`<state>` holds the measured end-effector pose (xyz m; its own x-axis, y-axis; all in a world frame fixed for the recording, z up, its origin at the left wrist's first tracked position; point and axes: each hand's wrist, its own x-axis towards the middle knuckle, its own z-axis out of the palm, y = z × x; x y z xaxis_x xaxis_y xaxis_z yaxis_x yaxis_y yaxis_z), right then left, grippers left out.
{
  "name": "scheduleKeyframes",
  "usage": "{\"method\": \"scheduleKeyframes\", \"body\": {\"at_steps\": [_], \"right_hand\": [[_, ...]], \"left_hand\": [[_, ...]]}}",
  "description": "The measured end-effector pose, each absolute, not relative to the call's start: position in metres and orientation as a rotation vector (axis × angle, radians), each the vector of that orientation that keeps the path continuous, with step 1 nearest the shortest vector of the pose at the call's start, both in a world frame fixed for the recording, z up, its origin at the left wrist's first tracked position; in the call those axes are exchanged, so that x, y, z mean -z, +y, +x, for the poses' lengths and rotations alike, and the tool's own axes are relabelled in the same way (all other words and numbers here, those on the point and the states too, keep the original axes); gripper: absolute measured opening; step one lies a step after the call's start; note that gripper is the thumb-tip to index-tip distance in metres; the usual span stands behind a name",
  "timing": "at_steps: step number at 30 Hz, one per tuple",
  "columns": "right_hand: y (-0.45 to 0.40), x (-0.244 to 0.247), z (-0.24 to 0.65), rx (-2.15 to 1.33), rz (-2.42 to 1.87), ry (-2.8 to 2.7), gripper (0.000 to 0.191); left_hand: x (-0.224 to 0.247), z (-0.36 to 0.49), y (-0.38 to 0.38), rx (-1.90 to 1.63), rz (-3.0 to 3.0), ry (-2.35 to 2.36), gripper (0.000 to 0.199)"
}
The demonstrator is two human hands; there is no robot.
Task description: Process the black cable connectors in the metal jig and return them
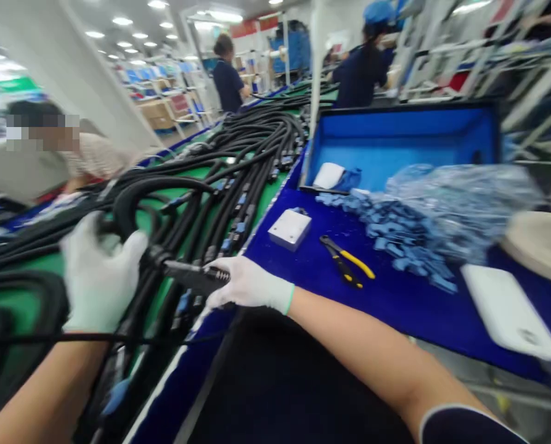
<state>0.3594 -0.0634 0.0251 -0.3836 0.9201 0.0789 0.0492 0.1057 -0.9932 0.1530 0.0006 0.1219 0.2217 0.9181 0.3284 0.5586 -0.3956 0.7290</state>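
Note:
My left hand, in a white glove, is curled around part of a thick black cable that bends in a loop; motion blurs the fingers. My right hand, gloved too, grips a black connector with a ribbed part near the fingertips. This connector lies almost level, and its far end, where a cable collar shows, points to my left thumb. Under both hands, many black cables with blue-marked ends lie over a green conveyor surface.
On the blue table to the right are yellow-black pliers, a small white box, a pile of blue clips, a clear plastic bag, a blue bin and a white flat object. Several people work around the line.

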Motion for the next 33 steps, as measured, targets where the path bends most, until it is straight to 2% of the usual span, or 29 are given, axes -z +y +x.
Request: {"method": "scheduleKeyframes", "body": {"at_steps": [3, 6, 7, 11, 13, 15, 18, 23, 27, 33], "right_hand": [[-0.095, -0.041, 0.403, -1.300, -1.045, -1.737, 0.044], [-0.130, -0.063, 0.446, -1.289, -1.122, -1.914, 0.027], [-0.141, -0.068, 0.461, -1.204, -1.234, -1.934, 0.027], [-0.170, -0.052, 0.509, -0.447, -2.115, -1.736, 0.052], [-0.175, -0.030, 0.520, -0.217, -2.444, -1.699, 0.042], [-0.176, -0.011, 0.524, -0.115, -2.540, -1.710, 0.029], [-0.174, 0.001, 0.527, -0.119, -2.457, -1.544, 0.021], [-0.171, -0.014, 0.529, -0.541, -1.998, -1.306, 0.006], [-0.168, -0.033, 0.510, -0.631, -1.629, -1.531, 0.035], [-0.157, -0.041, 0.487, -0.456, -1.447, -1.717, 0.057]], "left_hand": [[-0.090, 0.162, -0.022, -0.830, 2.494, 0.968, 0.027], [-0.057, 0.179, -0.033, -0.702, 2.546, 0.762, 0.022], [-0.050, 0.187, -0.035, -0.681, 2.483, 0.779, 0.022], [-0.044, 0.226, -0.034, -0.642, 2.362, 0.967, 0.026], [-0.049, 0.245, -0.026, -0.581, 2.312, 1.054, 0.032], [-0.055, 0.263, -0.016, -0.500, 2.226, 1.079, 0.040], [-0.065, 0.285, -0.006, -0.437, 2.065, 1.034, 0.050], [-0.081, 0.305, -0.005, -0.489, 1.997, 0.924, 0.051], [-0.086, 0.309, -0.006, -0.569, 1.989, 0.873, 0.048], [-0.088, 0.310, -0.011, -0.558, 1.972, 0.852, 0.048]]}}
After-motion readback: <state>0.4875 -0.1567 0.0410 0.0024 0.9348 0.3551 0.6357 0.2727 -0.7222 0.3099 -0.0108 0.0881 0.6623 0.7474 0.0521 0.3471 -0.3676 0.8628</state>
